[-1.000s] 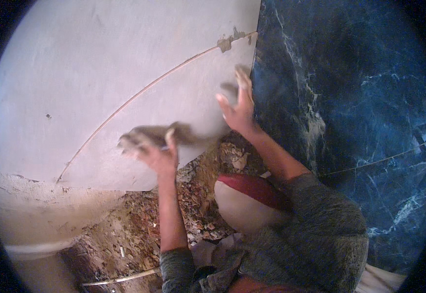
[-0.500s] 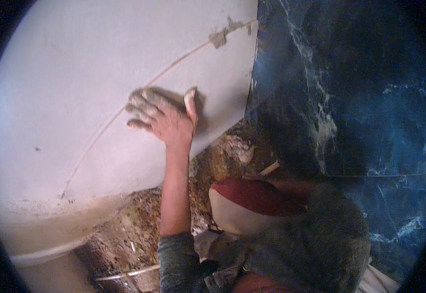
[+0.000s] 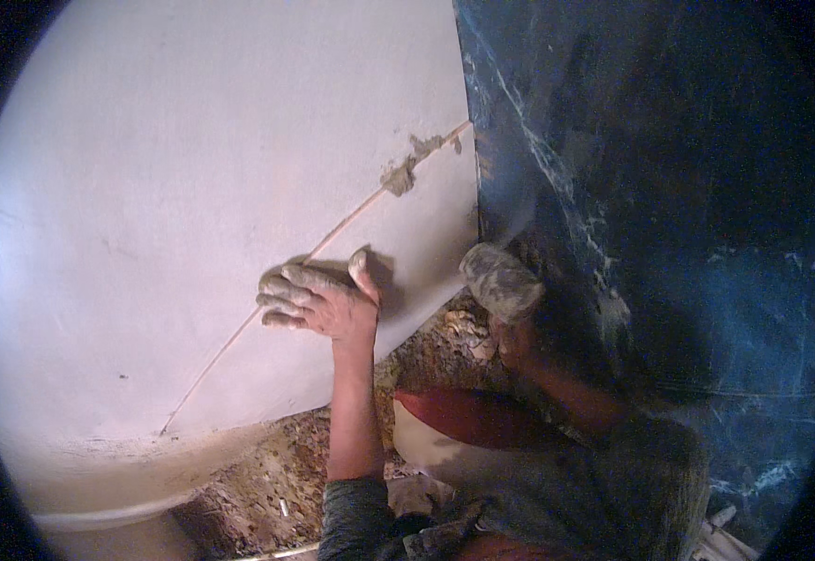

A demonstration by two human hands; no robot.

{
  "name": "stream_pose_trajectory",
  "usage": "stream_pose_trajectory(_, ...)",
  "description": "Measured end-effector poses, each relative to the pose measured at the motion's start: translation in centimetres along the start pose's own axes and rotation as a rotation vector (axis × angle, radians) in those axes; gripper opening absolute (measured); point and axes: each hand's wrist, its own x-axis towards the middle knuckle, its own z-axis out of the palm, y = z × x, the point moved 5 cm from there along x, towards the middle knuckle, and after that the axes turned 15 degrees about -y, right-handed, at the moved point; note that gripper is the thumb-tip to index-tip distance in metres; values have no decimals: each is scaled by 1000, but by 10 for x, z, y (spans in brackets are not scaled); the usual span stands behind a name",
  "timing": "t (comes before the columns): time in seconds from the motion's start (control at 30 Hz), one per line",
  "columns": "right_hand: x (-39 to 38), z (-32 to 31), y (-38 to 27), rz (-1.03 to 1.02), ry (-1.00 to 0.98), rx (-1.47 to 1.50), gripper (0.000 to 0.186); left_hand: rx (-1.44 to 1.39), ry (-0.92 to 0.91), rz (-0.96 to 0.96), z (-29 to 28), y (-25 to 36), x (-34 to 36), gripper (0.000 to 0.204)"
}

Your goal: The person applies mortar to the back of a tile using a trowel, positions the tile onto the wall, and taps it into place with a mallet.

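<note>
My left hand [image 3: 318, 301] lies flat on a large smooth white surface [image 3: 239, 168], fingers stretched out and thumb raised apart; grey paste coats the fingers. They rest across a thin brownish seam [image 3: 344, 224] that runs diagonally over that surface. Farther up the seam sits a smear of grey mortar [image 3: 398, 176]. In my right hand [image 3: 514, 341], partly in shadow, is a mallet with a dusty grey, blocky head [image 3: 501, 280]. Its head is close to the right edge of the white surface; whether it touches cannot be made out. The handle is mostly hidden by my hand.
A dark blue surface with white veins [image 3: 753, 309] stands along the right side. Rough brown ground [image 3: 276, 467] with debris shows below the white surface. A pale curved rim [image 3: 99, 510] is at the lower left, and a pale bar [image 3: 281, 552] lies at the bottom.
My right hand has come into view with the mallet, rising beside the white surface's edge. The view has shifted, so the seam sits lower; my left hand stays flat on it.
</note>
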Motion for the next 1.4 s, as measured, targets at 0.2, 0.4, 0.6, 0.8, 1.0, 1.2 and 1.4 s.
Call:
stream_pose_trajectory(0.2,92,-4,24,-509,451,-535,35,9,51,-15,4,18,10,96)
stream_pose_trajectory(0.4,111,-1,-56,-495,298,-210,35,62,36,-92,1,3,9,93)
stream_pose_trajectory(0.6,124,-15,-66,-516,281,-204,36,72,61,-113,-2,13,16,92)
stream_pose_trajectory(0.8,115,-30,-136,-545,294,-465,34,54,99,-125,-16,23,23,86)
stream_pose_trajectory(1.0,101,-21,-114,-524,373,-486,40,69,91,-150,-11,19,20,87)
stream_pose_trajectory(1.2,82,-17,-50,-470,377,-188,31,37,39,-141,-9,14,16,95)
stream_pose_trajectory(1.4,89,-34,-51,-554,354,-62,28,-99,54,-113,-1,12,11,89)
